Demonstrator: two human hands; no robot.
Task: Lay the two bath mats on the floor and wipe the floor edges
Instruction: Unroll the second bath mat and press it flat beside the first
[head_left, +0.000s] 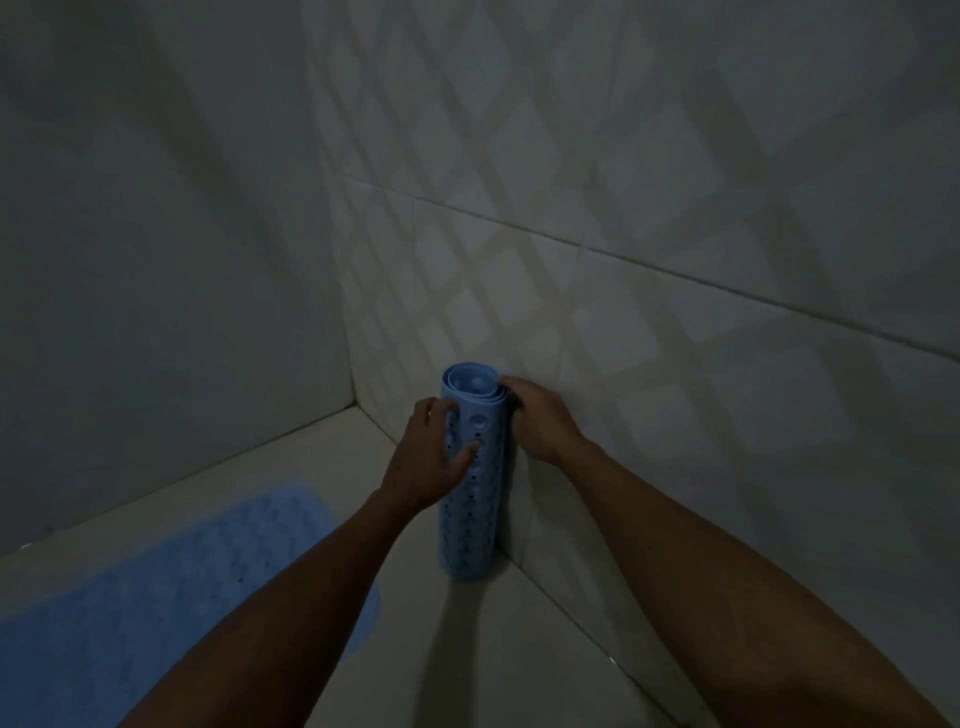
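Note:
A blue bath mat (475, 525), rolled into a tube with small holes and suction cups, stands upright on the floor against the right tiled wall. My left hand (428, 457) grips its left side near the top. My right hand (540, 418) wraps around the top right edge, between the roll and the wall. A second blue bath mat (156, 597) lies flat on the floor at the lower left, partly hidden by my left forearm.
The room is dim. Two tiled walls meet in a corner (353, 395) just behind the roll. The pale floor (291, 467) runs from the corner toward me, with the floor-wall edge (571, 608) along the right.

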